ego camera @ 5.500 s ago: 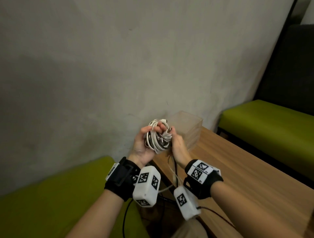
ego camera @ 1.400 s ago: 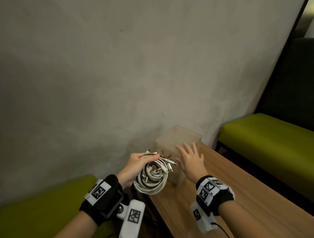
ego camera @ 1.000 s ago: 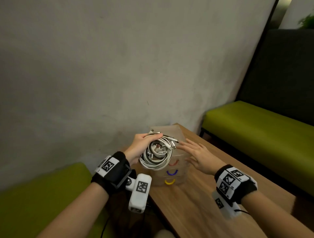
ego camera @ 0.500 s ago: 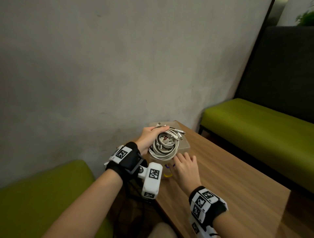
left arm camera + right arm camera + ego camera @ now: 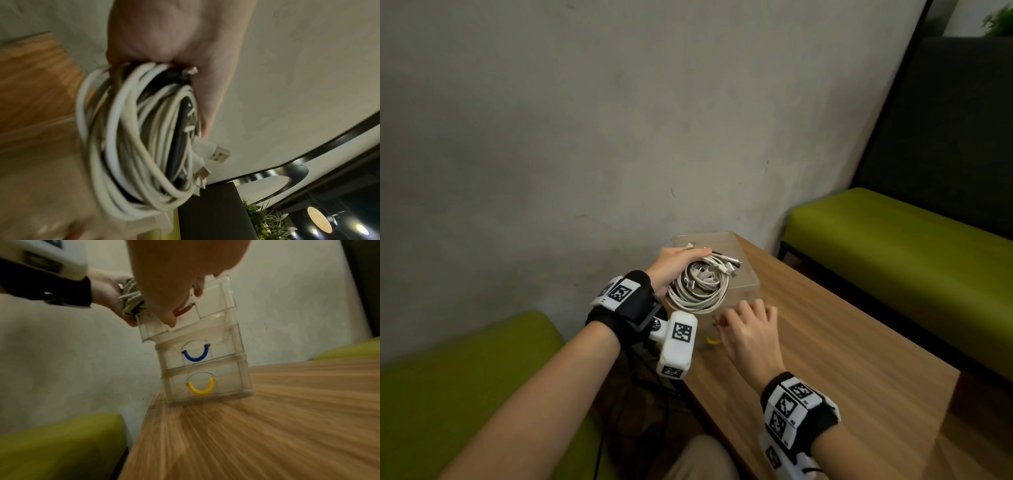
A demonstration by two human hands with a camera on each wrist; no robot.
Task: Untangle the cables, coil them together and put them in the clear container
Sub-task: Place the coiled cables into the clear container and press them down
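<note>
My left hand (image 5: pixel 676 263) grips a coil of white and grey cables (image 5: pixel 698 286) just above the clear container (image 5: pixel 724 241), a small three-drawer unit at the table's far left corner. In the left wrist view the cable coil (image 5: pixel 139 146) hangs from the left hand's (image 5: pixel 174 32) curled fingers, with USB plugs sticking out. My right hand (image 5: pixel 748 323) is at the container's front. In the right wrist view its fingers (image 5: pixel 170 318) curl on the red handle (image 5: pixel 184 310) of the top drawer (image 5: pixel 213 305), which stands pulled out and looks empty.
The lower drawers, with a blue handle (image 5: pixel 196 356) and a yellow handle (image 5: pixel 200 387), are closed. The wooden table (image 5: pixel 842 342) stretches to the right. Green benches (image 5: pixel 893 257) (image 5: pixel 448 394) flank it. A grey wall is close behind the container. Dark cords (image 5: pixel 640 394) hang below the table's left edge.
My right hand let go of the coil, moved to the container's front and took the top drawer's red handle; the drawer now stands out. My left hand carried the coil over the container.
</note>
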